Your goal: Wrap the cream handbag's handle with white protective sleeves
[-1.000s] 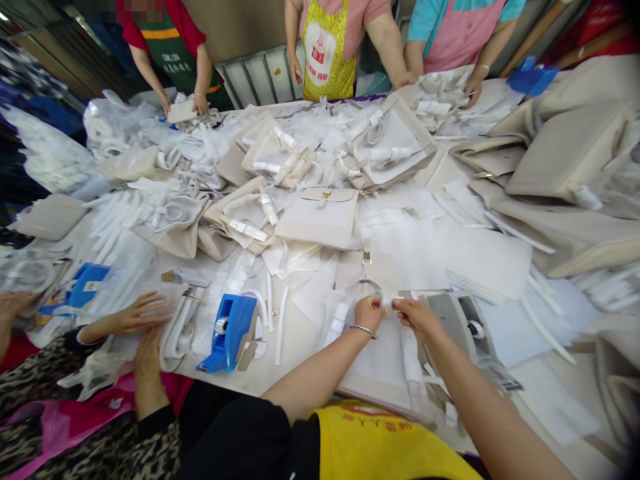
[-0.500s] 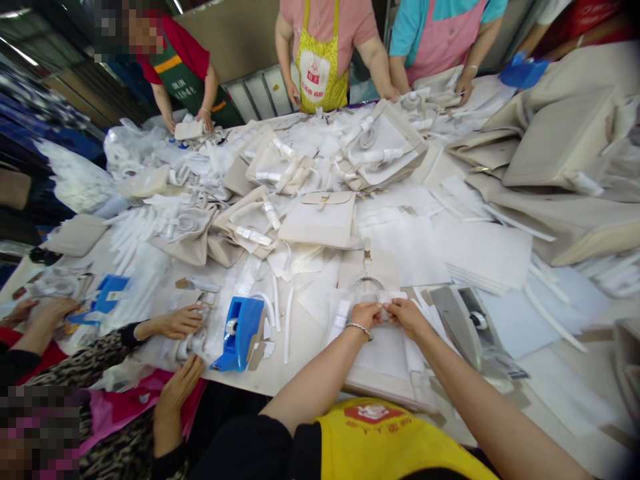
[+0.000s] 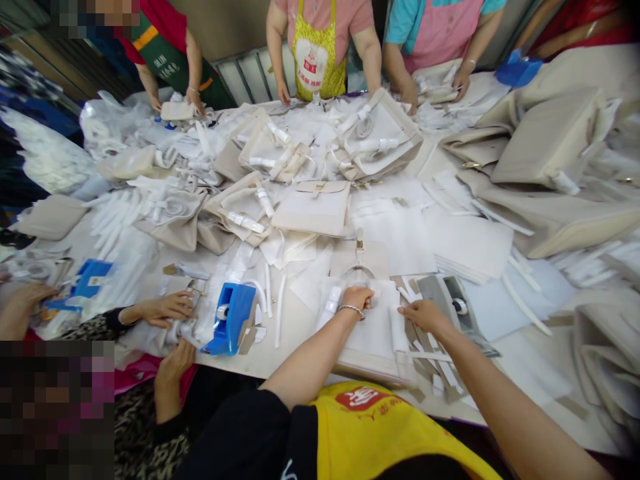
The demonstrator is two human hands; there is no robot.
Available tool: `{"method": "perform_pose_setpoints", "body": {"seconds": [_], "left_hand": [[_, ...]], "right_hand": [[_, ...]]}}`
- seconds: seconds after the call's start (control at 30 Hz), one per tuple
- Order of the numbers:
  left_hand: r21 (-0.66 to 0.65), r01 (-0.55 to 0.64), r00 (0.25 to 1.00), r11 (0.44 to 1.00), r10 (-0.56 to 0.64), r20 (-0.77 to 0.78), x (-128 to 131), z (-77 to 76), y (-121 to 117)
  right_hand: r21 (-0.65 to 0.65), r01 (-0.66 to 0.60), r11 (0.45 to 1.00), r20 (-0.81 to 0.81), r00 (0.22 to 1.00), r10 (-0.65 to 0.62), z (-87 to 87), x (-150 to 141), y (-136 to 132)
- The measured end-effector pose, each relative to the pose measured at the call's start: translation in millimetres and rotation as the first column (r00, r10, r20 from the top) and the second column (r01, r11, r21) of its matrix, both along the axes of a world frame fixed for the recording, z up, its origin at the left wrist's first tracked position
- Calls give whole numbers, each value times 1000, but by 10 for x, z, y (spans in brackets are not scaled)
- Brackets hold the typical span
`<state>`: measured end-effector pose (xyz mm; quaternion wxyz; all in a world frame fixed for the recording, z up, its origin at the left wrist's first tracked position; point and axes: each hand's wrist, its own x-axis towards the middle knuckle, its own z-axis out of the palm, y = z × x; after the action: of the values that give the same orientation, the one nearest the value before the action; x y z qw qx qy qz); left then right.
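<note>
From my remote seat: a white-littered worktable (image 3: 297,323), seen from the wearer's head, w/ a pale beige bag (image 3: 345,363) lying flat in front of the wearer's yellow apron (image 3: 360,408). A white sheet (image 3: 377,333) covers most of the bag's front; a strap w/ a gold clasp (image 3: 360,245) points away at the far end, nr a curved handle (image 3: 356,271).

L hand (image 3: 358,297), bracelet at the wrist, is over the upper part of the bag, fingers curled in & closed; I can't tell what, if anything, is in them. R hand (image 3: 417,313) is just right of it, by the bag's R side & a white wrapped piece (image 3: 399,330); fingertips drawn together, but I can't tell if they pinch anything. The two hands are apart.

R of the bag I see a grey tape dispenser (image 3: 447,303); to the L, a blue tape dispenser (image 3: 230,319) w/ white strips (image 3: 280,312) btwn it & the bag. Farther L, a co-worker's hands (image 3: 167,309) are over wrapped pcs. Beyond the bag sits another flap-front bag (image 3: 313,207); lg. beige bags (image 3: 547,147) are piled far R. Across the table, co-workers in aprons (image 3: 320,60) stand, arms down to the goods.
</note>
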<state>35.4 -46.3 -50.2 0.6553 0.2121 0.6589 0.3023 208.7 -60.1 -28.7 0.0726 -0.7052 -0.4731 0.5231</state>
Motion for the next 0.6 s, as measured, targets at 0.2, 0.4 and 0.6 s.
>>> {"method": "perform_pose_setpoints", "body": {"seconds": [0.2,0.4,0.6], "left_hand": [[26,21,1000,999,-21,8,-11,-29,-58],[50,27,999,998,-28,28,-38,-28,-96],[38,7,997,999,-10,70,-69,67,-231]], "right_hand": [[-107,63,992,-70,995,-71,-90,-127,-248],[-215,63,974,-263,957,-120,142,-216,-207],[52,33,998,-508,862,-2,386,-327,-251]]}}
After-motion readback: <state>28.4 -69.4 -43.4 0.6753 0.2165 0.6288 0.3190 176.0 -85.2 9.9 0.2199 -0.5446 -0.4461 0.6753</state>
